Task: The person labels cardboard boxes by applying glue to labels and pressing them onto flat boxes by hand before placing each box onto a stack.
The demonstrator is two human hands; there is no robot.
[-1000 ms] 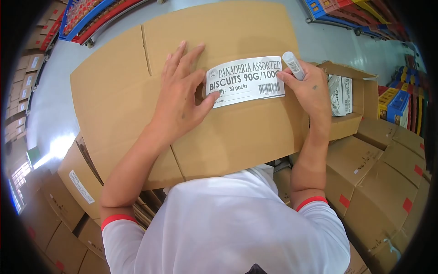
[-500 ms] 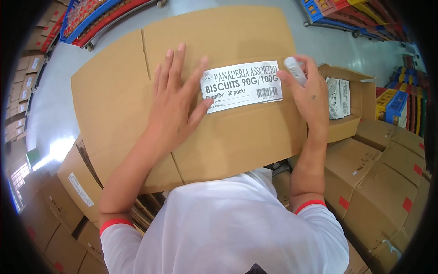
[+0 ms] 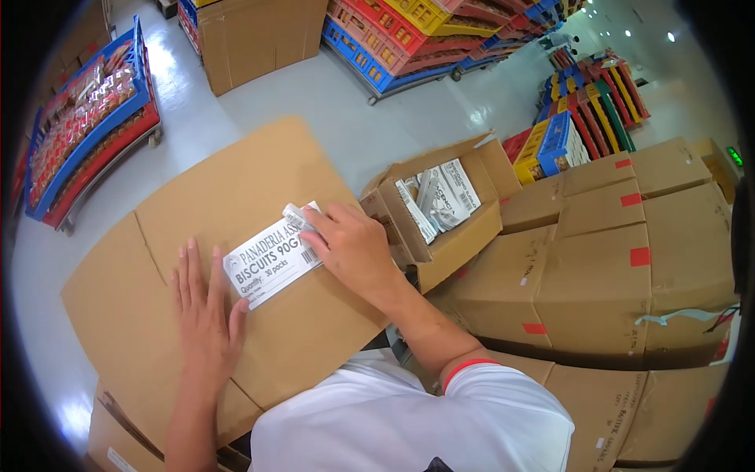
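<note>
A white printed label (image 3: 271, 262) reading "Panaderia Assorted Biscuits" lies on the broad top of a brown cardboard carton (image 3: 126, 315). Flat on the cardboard, fingers spread, my left hand (image 3: 206, 318) is open, its thumb at the label's lower left corner. My right hand (image 3: 354, 248) is closed around a small white tube (image 3: 297, 215), shaped like a glue stick, over the label's upper right end. That hand covers the end of the printed text and part of the barcode.
To the right, an open carton (image 3: 464, 256) holds printed labels (image 3: 456, 191) and other white items. Taped cartons (image 3: 594, 283) are stacked beyond it. A blue crate (image 3: 43, 185) of packed goods stands at left; stacked coloured crates (image 3: 393, 43) stand at the back.
My view has turned right, so the carton and label appear lower left and tilted. The right hand, still gripping the tube, now covers the label's right end. My left hand remains flat.
</note>
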